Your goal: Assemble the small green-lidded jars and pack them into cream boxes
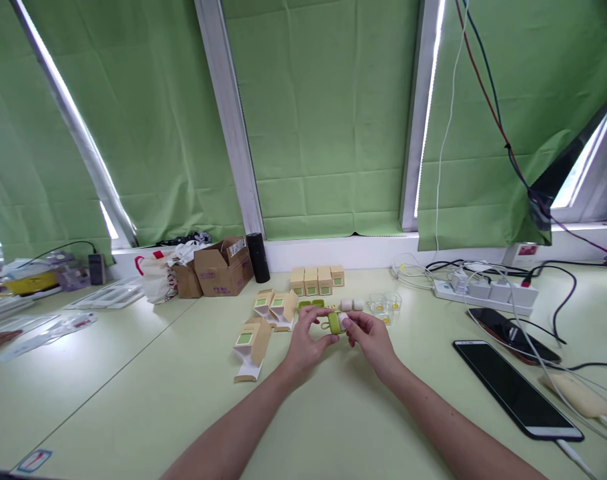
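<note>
Between my hands, above the table, is a small green case (335,324) with a loop at its left side. My left hand (308,341) pinches the green case between thumb and fingers. In my right hand (372,339) is a small white cylinder (342,319), which meets the right end of the case. Just behind stand more white cylinders (352,305), and some green pieces (311,305) lie to their left. Clear round containers (385,305) with yellow centres sit at the right. Opened small cardboard boxes (252,341) with green labels lie left of my left hand.
Several closed small boxes (311,280) stand in a row at the back. Behind to the left are a large cardboard box (223,268) and a black cylinder (258,257). A phone (516,387), a power strip (483,295) and cables occupy the right. Another person's hand (1,340) shows far left.
</note>
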`<state>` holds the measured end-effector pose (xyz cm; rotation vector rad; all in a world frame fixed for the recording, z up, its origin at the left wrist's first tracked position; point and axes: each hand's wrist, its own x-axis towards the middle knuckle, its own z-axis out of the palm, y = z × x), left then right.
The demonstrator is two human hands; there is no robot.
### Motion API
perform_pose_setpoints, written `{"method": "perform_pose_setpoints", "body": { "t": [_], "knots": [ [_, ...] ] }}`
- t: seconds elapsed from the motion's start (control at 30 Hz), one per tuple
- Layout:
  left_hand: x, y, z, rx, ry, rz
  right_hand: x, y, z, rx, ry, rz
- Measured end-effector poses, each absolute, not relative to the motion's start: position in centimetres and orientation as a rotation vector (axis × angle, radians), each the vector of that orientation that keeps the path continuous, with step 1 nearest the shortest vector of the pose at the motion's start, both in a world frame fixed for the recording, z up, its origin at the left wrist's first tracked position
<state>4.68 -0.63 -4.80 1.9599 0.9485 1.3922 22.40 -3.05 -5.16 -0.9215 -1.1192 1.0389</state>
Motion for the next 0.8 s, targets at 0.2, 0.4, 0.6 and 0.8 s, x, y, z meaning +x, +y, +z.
{"method": "perform_pose_setpoints", "body": {
  "t": [0.2, 0.4, 0.6, 0.8],
  "knots": [
    [4.8, -0.8, -4.8, 1.966, 0.964, 1.368, 22.3, -3.0, -5.4, -0.908, -1.132, 1.019],
    [5.1, -1.2, -4.6, 2.067, 0.987, 1.360, 22.2, -3.1, -5.1, -0.899, -1.080, 1.057],
    [5.7, -2.0, -4.6, 2.343, 1.056, 1.444, 22.1, -3.1, -5.0, -0.886, -1.034, 1.055],
    [5.9, -2.4, -4.9, 2.444, 1.132, 1.455, 21.5, -3.2, -5.3, -0.843, -1.014, 1.076]
  ]
}}
